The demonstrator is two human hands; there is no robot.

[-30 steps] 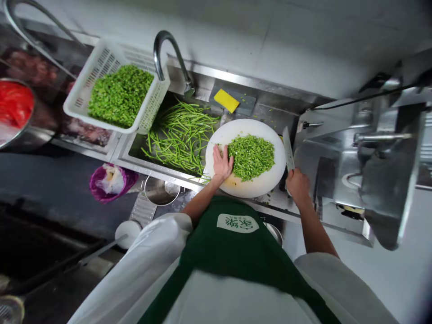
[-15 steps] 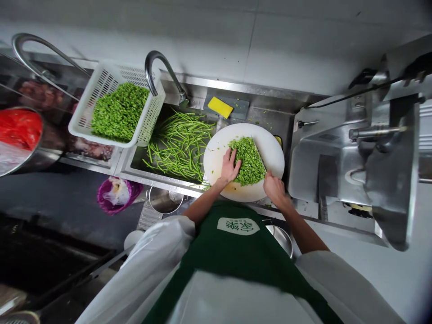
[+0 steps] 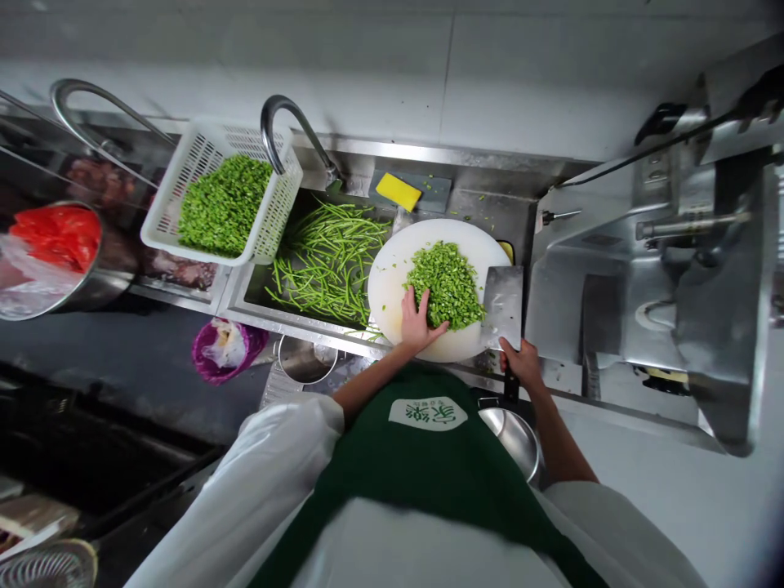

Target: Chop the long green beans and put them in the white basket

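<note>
A pile of chopped green stalks (image 3: pixel 446 282) lies on the round white cutting board (image 3: pixel 392 261). With fingers spread, my left hand (image 3: pixel 419 323) rests against the near left side of the pile. My right hand (image 3: pixel 520 362) is closed round the dark handle of a cleaver (image 3: pixel 503 300). Its broad blade lies nearly flat over the board's right edge, just right of the pile. Long uncut green stalks (image 3: pixel 334 265) fill the sink basin left of the board.
A white plastic basket (image 3: pixel 269 220) of chopped greens stands left, beside a curved faucet (image 3: pixel 294 118). A yellow sponge (image 3: pixel 398 192) lies behind the board. Farther left is a metal pot (image 3: pixel 110 261) with red contents. A slicing machine (image 3: pixel 723 310) stands at the right.
My right hand has drawn the cleaver rightward off the pile and turned its blade from upright to nearly flat. My left hand has shifted slightly down, still by the pile.
</note>
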